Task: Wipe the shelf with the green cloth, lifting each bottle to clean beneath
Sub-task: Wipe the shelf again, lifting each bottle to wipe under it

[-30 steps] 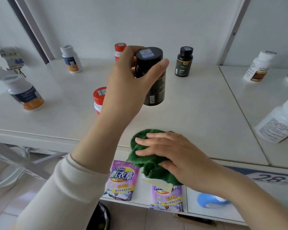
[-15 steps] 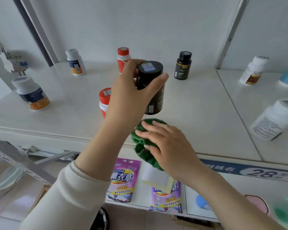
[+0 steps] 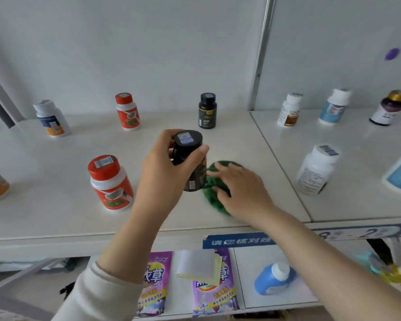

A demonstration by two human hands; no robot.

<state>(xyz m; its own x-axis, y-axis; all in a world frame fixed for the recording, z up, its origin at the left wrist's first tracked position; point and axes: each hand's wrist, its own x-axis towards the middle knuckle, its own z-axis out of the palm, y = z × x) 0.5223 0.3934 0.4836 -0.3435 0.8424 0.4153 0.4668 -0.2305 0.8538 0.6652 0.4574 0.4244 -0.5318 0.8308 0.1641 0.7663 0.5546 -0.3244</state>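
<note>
My left hand grips a black bottle by its cap and neck and holds it lifted above the white shelf. Just right of it, my right hand presses flat on the crumpled green cloth, which lies on the shelf below and beside the raised bottle. The hand covers most of the cloth.
A red-capped bottle stands left of my left hand. A white bottle, a red one and a black one line the back. More bottles stand on the right panel. Purple sachets lie on the lower shelf.
My right hand has pushed the green cloth from the shelf's front edge inward, to beneath the lifted black bottle. My view has tilted up and shows more of the shelf.
</note>
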